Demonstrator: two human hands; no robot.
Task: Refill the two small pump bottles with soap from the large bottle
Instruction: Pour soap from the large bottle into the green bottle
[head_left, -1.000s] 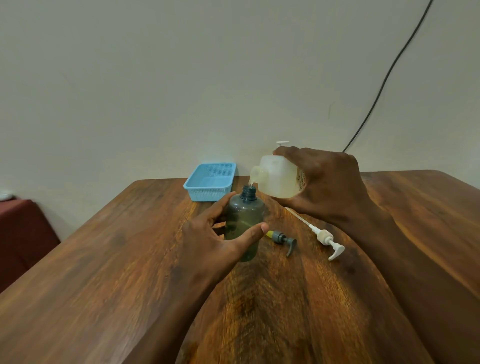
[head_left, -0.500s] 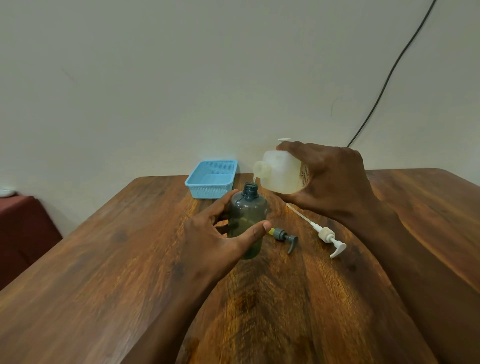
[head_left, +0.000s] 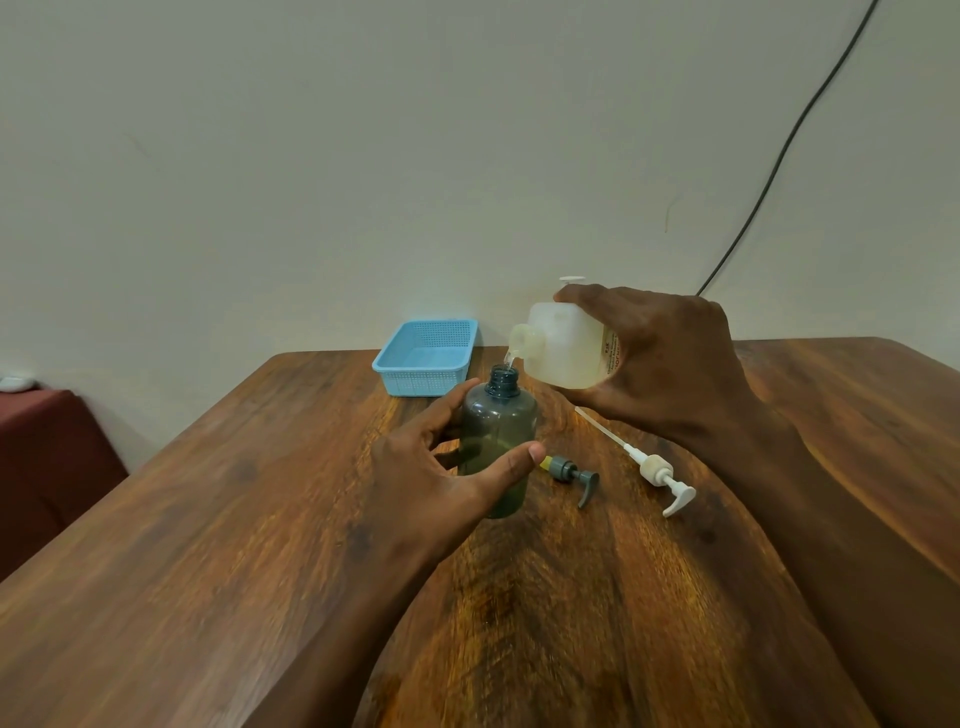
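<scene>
Table (head_left: 218, 545): dark brown wood, grain visible; carries all items listed below.
Small bottle (head_left: 500, 441): smoky grey-green, see-through, upright on table near centre. Cap off, neck open. Yellowish liquid visible in lower part; level approx. mid-body, hard to read through tint.
L hand (head_left: 441, 467): wrapped round small bottle from the person's left side; thumb across front face, fingers behind/at side. Firm closed hold on bottle, steadying it on table.
Large bottle (head_left: 563, 345): pale translucent, squarish, label partly seen under fingers. Held in air, tipped toward the left w/ spout down, spout directly over small bottle's neck.
R hand (head_left: 660, 358): closed round body of large bottle, fingers over top, thumb under. Full grasp, bottle carried clear of table.
Soap stream (head_left: 509, 359): thin clear thread from spout into open neck of small bottle.
Grey pump (head_left: 574, 475): lying on its side on table, just right of small bottle, yellow collar end toward bottle.
White pump (head_left: 652, 467): lying on table further right, long dip tube pointing up-left, its far end under R hand.
Basket (head_left: 426, 357): light blue, perforated plastic, at far table edge by wall, behind small bottle.
Cable (head_left: 779, 156): black, runs diagonally down wall, upper right, disappears behind R hand.
White object (head_left: 571, 279): small, flat, seen just above R hand's fingertips; cannot tell what it is.
</scene>
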